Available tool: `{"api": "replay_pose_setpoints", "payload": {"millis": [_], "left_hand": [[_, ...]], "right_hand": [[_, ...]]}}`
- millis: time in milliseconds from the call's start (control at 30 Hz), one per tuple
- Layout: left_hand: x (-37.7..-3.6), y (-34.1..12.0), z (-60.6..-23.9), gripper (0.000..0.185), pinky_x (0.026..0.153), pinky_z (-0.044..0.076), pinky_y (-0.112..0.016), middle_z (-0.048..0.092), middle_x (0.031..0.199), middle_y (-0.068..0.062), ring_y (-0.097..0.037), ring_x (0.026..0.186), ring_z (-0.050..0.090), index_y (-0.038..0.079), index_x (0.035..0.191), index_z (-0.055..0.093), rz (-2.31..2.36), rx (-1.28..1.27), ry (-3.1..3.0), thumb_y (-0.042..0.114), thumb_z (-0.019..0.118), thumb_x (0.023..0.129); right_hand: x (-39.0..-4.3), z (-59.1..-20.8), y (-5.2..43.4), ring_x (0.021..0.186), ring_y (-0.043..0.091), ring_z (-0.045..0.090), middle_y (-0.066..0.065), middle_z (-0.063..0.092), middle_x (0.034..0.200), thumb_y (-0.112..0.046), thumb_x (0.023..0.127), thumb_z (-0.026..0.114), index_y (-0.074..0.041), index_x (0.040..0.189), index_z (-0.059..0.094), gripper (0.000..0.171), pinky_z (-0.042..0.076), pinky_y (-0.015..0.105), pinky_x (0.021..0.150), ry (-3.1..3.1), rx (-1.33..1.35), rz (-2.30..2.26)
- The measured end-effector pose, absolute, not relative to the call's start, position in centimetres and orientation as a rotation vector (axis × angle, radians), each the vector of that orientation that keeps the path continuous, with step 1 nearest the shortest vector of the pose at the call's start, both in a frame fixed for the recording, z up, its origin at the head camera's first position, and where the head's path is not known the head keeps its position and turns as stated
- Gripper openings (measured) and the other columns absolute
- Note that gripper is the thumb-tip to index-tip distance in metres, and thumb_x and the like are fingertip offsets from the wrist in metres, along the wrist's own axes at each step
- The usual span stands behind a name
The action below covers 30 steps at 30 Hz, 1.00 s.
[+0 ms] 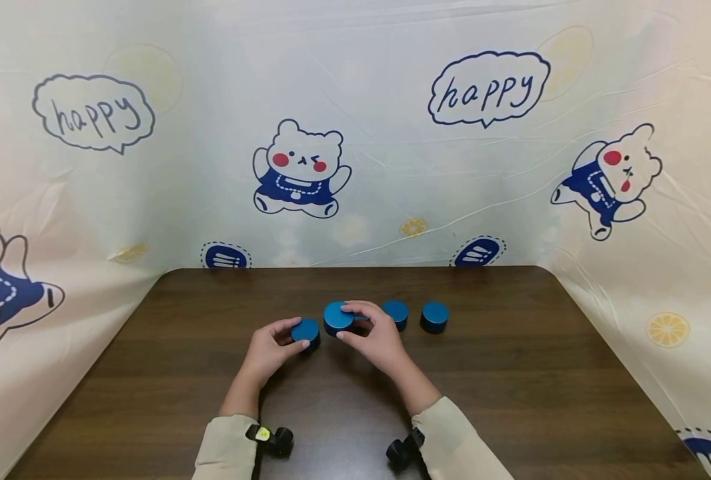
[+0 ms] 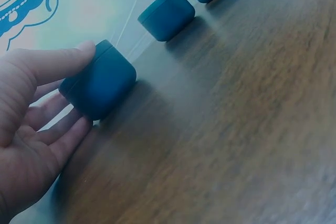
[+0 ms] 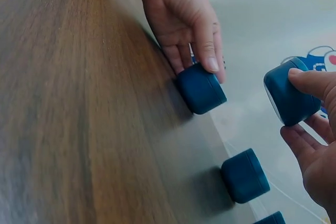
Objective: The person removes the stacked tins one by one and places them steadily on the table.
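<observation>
My left hand (image 1: 267, 353) pinches a small blue lidded round container (image 1: 305, 333) between thumb and fingers; it stands on the table. In the left wrist view, a seam runs round that blue container (image 2: 102, 85) near its top. My right hand (image 1: 377, 337) grips a second blue container (image 1: 337, 319) by its sides. The right wrist view shows this second container (image 3: 290, 94) lifted off the table and tilted, a pale underside edge showing. Behind my right hand, another blue container (image 2: 167, 15) stands on the table, mostly hidden in the head view.
Two more blue containers stand to the right in the row, one (image 1: 397, 315) close to my right hand and one (image 1: 434, 318) at the end. The brown wooden table (image 1: 169, 373) meets a printed cloth backdrop (image 1: 391, 180) at its far edge.
</observation>
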<state>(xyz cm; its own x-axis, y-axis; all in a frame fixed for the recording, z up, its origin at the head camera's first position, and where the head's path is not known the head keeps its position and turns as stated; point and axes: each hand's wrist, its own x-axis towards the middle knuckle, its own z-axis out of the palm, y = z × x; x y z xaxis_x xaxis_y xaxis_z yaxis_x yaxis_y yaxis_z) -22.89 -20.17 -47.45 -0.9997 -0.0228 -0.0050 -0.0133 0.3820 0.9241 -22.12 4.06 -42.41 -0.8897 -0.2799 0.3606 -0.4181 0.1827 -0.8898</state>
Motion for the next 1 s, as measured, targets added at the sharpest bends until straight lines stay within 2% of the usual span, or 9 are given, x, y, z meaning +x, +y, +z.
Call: {"api": "replay_pose_setpoints", "payload": {"millis": [200,433,867,1000], "left_hand": [[-22.8,-20.3,-47.5,0.053,0.098,0.048,-0.045,0.056,0.135,-0.015,-0.031,0.117,0.058,0.012,0.132,0.062,-1.734,0.039,-2.605,0.02,0.08,0.082],[-22.8,-20.3,-47.6,0.054,0.097,0.049,-0.044,0.057,0.133,-0.015,-0.03,0.115,0.059,0.012,0.13,0.063,-1.729,0.027,-2.601,0.022,0.081,0.081],[-22.8,-20.2,-47.6,0.053,0.096,0.05,-0.044,0.059,0.132,-0.014,-0.03,0.114,0.06,0.012,0.129,0.064,-1.723,0.017,-2.595,0.023,0.082,0.08],[-22.8,-20.3,-47.6,0.053,0.096,0.05,-0.044,0.058,0.132,-0.014,-0.03,0.114,0.059,0.012,0.13,0.064,-1.723,0.021,-2.599,0.024,0.082,0.081]], "right_hand": [[-20.7,-40.5,5.1,0.12,0.038,0.055,0.021,0.056,0.132,0.002,0.083,0.074,0.004,0.122,0.063,0.04,0.047,0.054,0.097,-2.308,0.681,1.809],[-20.7,-40.7,6.2,0.121,0.035,0.055,0.02,0.056,0.131,0.003,0.082,0.076,0.003,0.121,0.064,0.041,0.047,0.049,0.098,-2.302,0.63,1.835],[-20.8,-40.5,8.4,0.122,0.036,0.054,0.02,0.057,0.132,0.004,0.081,0.076,0.004,0.119,0.065,0.04,0.044,0.057,0.099,-2.242,0.554,1.874],[-20.7,-40.4,8.9,0.122,0.036,0.053,0.021,0.057,0.132,0.003,0.081,0.076,0.005,0.119,0.065,0.04,0.045,0.054,0.099,-2.243,0.545,1.854]]}}
